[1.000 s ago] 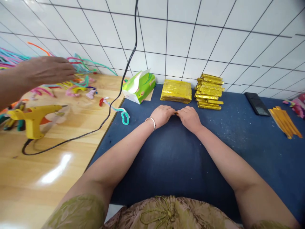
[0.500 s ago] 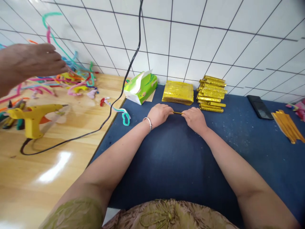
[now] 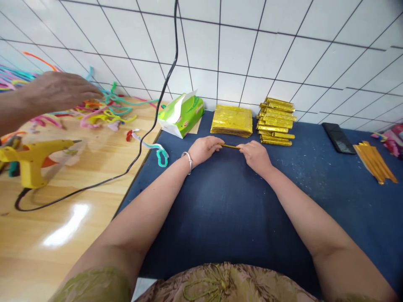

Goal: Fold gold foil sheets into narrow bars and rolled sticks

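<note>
A thin rolled strip of gold foil paper (image 3: 230,146) spans the gap between my two hands, low over the dark blue table (image 3: 226,218). My left hand (image 3: 205,150) pinches its left end, and a silver bangle circles that wrist. At the other end, my right hand (image 3: 255,156) has its fingers closed on the roll. Fingertips cover both ends of it. Just beyond my hands lies a flat stack of gold foil sheets (image 3: 231,121). Right of that stack is a pile of finished-looking gold foil rolls (image 3: 276,122).
A green tissue box (image 3: 182,115) stands by the tiled wall. On the wooden table are a yellow glue gun (image 3: 34,161), its black cord (image 3: 129,165) and colourful pipe cleaners (image 3: 107,113). Another person's hand (image 3: 59,93) reaches over them. Rightward lie a phone (image 3: 338,138) and orange-gold strips (image 3: 374,161).
My hands have drawn slightly apart, showing more of the gold roll. The other person's hand has moved right and down; the pipe cleaners near it have shifted down. The view has shifted slightly.
</note>
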`<state>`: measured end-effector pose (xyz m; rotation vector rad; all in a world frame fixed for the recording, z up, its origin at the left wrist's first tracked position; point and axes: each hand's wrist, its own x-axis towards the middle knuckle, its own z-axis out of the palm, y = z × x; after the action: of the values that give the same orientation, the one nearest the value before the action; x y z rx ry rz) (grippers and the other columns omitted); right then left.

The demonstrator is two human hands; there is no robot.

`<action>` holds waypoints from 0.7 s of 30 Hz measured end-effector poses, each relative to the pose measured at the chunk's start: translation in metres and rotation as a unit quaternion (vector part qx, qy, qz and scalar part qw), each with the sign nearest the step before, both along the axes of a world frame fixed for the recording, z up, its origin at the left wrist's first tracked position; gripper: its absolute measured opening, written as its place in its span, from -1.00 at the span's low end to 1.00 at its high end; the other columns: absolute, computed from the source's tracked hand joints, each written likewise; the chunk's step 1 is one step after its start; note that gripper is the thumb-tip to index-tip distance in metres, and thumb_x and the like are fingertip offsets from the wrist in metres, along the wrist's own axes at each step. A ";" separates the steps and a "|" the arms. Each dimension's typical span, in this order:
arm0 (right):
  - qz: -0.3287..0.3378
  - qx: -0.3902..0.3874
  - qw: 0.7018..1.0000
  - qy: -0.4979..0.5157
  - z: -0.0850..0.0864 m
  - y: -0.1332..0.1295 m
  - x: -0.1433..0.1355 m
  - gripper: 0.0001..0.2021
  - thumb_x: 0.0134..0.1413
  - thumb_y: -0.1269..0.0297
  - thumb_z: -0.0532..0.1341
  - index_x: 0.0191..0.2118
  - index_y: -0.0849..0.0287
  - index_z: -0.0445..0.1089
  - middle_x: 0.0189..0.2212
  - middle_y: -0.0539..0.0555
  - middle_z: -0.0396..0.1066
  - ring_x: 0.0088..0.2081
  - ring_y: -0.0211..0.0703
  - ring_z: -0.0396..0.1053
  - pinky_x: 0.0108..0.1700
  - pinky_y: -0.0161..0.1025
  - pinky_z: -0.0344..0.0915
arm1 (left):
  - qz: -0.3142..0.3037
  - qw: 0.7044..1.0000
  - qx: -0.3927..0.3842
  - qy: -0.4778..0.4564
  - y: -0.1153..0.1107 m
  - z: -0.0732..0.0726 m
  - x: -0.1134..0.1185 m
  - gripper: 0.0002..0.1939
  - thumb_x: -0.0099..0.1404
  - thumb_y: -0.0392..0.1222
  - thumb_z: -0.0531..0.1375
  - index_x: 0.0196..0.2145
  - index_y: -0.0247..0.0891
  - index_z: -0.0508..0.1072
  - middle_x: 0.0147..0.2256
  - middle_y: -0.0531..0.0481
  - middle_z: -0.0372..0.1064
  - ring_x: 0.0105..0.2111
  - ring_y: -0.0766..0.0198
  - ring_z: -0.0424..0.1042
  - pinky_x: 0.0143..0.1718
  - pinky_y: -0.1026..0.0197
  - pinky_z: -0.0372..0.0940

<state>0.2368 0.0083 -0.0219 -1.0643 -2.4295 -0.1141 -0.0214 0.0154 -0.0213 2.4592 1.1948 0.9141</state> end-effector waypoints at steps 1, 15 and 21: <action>-0.002 0.001 1.000 0.006 0.000 0.001 0.001 -0.70 0.29 0.32 -0.02 -0.08 0.20 0.43 -0.29 0.13 0.50 -0.26 -0.11 0.33 -0.12 -0.15 0.21 | 0.011 1.000 -0.008 -0.013 0.000 0.001 -0.001 -0.80 0.33 -0.22 0.11 -0.13 -0.25 0.48 -0.25 0.02 0.48 -0.36 0.42 0.45 -0.17 0.32 0.33; -0.017 0.017 0.999 0.036 -0.007 0.006 0.005 -0.72 0.28 0.26 0.03 -0.05 0.19 0.42 -0.22 0.11 0.52 -0.22 -0.11 0.38 -0.10 -0.14 0.25 | 0.046 0.998 0.016 -0.027 0.002 0.001 -0.003 -0.87 0.29 -0.17 0.19 -0.26 -0.24 0.51 -0.31 0.02 0.48 -0.29 0.35 0.43 -0.20 0.29 0.30; -0.021 0.025 0.999 0.036 0.000 0.002 0.004 -0.74 0.28 0.24 0.04 -0.11 0.17 0.44 -0.21 0.10 0.52 -0.23 -0.10 0.37 -0.11 -0.15 0.24 | 0.056 0.998 0.013 0.004 0.000 0.005 -0.004 -0.87 0.30 -0.17 0.17 -0.34 -0.24 0.47 -0.37 0.05 0.45 -0.32 0.35 0.41 -0.27 0.31 0.26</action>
<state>0.2411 0.0098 -0.0219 -1.0788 -2.3284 -0.1455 -0.0254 0.0153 -0.0167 2.4383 1.3431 0.9564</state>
